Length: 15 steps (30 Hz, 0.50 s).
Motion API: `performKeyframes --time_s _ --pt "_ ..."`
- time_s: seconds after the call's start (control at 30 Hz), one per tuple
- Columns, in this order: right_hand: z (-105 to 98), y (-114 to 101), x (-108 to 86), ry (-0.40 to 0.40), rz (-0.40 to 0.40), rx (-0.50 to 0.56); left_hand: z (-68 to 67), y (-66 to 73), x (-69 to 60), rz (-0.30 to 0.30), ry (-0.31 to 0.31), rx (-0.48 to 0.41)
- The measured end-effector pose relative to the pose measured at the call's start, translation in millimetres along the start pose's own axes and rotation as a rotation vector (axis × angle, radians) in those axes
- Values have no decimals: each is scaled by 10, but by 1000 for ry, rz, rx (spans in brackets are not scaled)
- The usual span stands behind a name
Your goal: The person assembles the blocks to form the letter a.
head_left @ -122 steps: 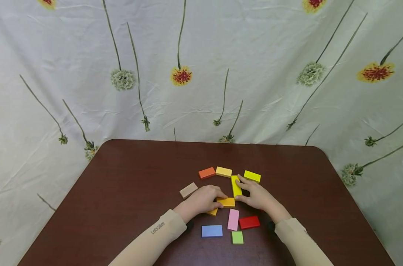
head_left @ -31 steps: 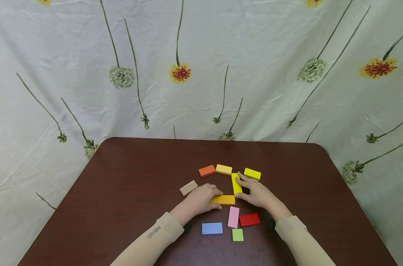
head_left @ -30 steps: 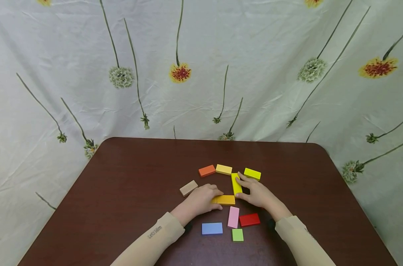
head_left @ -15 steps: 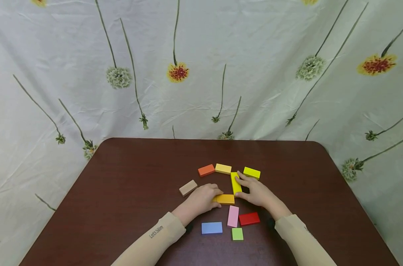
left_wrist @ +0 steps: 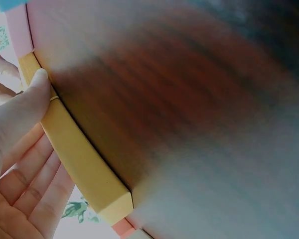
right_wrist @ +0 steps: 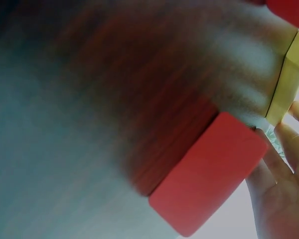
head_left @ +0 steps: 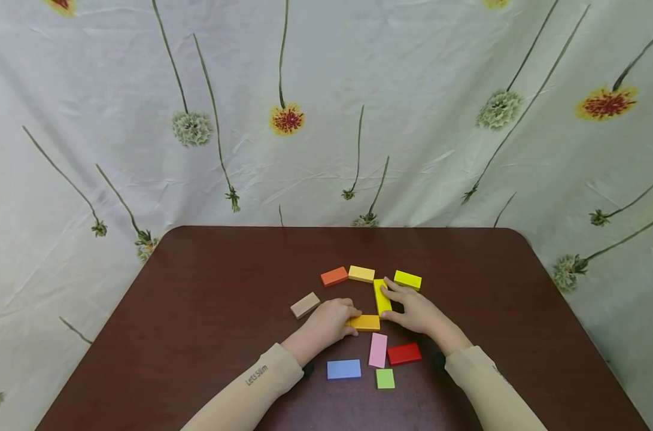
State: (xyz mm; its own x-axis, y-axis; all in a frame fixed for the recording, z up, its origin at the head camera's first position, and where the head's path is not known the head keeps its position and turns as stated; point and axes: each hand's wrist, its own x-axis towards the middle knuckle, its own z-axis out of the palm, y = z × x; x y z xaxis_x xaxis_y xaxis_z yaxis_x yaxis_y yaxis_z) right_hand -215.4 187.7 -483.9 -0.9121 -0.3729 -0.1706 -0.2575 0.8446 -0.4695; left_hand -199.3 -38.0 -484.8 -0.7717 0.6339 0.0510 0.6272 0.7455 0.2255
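One flowered cloth hangs behind the dark tabletop, whose far edge and slanting sides all run well apart from the blocks. The left hand pinches two amber blocks at their joint, thumb on the near side, fingers on the far. The right hand is spread, fingertips touching the right side of the yellow block, thumb at its near end. The amber blocks lie between the hands, end to end, long axis left to right; their right end sits at the near end of the yellow block, which points away from the person, far end leaning slightly left. At that far end the cream block lies crosswise, with the orange-red block just left of it and the lime-yellow block near the right fingers. The beige block slants beside the left hand. Nearer the person, a strip of wood separates the amber blocks from the blue block; the pink block points toward the person, just beside the red block. Smallest, the green block lies just below the pink one.
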Motion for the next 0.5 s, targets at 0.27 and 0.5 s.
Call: performKeyframes --time_s 0.27,0.5 --pt "-4 -3 1 24 -6 39 -11 -7 8 5 15 1" --pt "-49 -19 -41 123 -5 125 -8 -16 -3 10 19 -19"
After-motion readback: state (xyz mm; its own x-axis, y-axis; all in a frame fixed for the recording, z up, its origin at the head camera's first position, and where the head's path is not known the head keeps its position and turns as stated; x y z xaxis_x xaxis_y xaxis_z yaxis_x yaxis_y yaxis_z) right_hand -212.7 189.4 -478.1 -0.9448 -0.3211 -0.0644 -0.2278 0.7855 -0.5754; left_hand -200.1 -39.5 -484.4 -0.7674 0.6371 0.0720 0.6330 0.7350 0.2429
